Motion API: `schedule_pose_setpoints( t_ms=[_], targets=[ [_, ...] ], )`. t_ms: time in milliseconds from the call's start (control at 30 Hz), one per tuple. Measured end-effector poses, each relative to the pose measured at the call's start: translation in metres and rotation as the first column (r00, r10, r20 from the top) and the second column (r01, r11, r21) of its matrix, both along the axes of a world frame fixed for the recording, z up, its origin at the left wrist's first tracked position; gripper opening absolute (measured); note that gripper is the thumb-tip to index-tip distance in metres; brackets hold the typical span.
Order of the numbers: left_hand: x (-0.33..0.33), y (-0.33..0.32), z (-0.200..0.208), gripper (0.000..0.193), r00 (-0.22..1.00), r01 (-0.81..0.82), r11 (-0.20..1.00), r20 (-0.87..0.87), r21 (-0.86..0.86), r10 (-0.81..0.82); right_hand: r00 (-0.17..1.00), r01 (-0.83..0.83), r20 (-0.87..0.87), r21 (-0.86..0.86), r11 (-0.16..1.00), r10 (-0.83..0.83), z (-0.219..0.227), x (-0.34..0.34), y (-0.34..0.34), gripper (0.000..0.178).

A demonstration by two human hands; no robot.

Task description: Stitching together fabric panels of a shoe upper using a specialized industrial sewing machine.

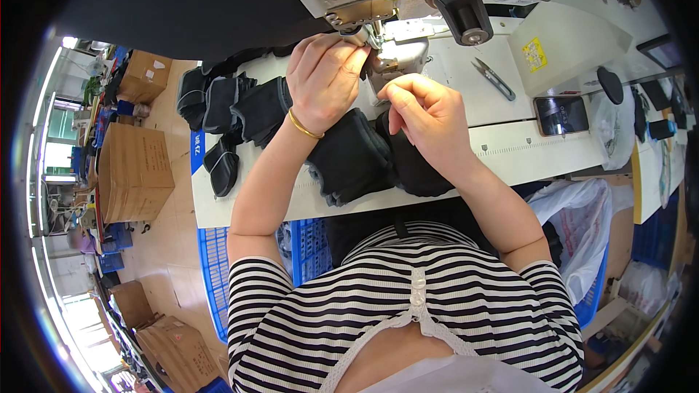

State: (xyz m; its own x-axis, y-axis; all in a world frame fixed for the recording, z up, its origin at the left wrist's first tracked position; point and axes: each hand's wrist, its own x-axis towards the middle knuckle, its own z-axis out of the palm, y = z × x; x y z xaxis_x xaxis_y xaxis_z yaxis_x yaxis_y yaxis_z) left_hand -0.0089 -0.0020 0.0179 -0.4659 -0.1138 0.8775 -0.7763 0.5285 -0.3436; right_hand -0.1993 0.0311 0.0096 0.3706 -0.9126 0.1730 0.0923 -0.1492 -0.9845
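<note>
My left hand (pixel 328 76) is up against the needle area of the sewing machine (pixel 400 58). Its fingers are pinched on a black fabric piece (pixel 363 71), of which only a sliver shows. To the right and a little nearer, my right hand (pixel 429 120) hovers with its fingers curled in and the thumb against them; whatever they hold, if anything, is hidden. Below the hands, a stack of black fabric pieces (pixel 351 156) with grey edges lies on the white machine table (pixel 306 207). Another black stack (pixel 419 167) is partly under my right hand.
More black bundles (pixel 222 164) lie at the table's left. Thread snips (pixel 495 78) and a phone (pixel 561 115) rest on the right. A black knob-like machine part (pixel 462 11) hangs overhead. Blue crates (pixel 309 251) and a white plastic bag (pixel 582 225) stand below; cardboard boxes (pixel 135 171) line the left floor.
</note>
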Motion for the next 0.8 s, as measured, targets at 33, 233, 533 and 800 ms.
schedule_pose_setpoints(
  t_ms=[33,233,533,800],
  targets=[
    [0.0,0.0,0.0,0.031,1.0,0.0,1.0,-0.002,0.0,0.0,1.0,-0.001,0.0,0.001,1.0,0.001,0.0,0.0,0.0,0.019],
    [-0.002,0.001,-0.005,0.031,0.997,0.05,0.998,-0.068,0.035,-0.047,0.999,0.032,0.016,0.014,0.999,-0.032,-0.015,-0.009,-0.002,0.016],
    [-0.004,0.009,-0.03,0.034,0.904,-0.072,0.863,-0.334,0.499,0.268,0.719,0.133,-0.537,-0.517,0.846,-0.441,-0.075,-0.05,-0.001,0.055],
    [0.114,0.037,-0.032,0.049,0.845,-0.477,0.775,-0.025,0.415,0.534,0.683,0.091,-0.559,-0.573,0.815,-0.47,-0.073,-0.047,0.004,0.051]
  ],
)
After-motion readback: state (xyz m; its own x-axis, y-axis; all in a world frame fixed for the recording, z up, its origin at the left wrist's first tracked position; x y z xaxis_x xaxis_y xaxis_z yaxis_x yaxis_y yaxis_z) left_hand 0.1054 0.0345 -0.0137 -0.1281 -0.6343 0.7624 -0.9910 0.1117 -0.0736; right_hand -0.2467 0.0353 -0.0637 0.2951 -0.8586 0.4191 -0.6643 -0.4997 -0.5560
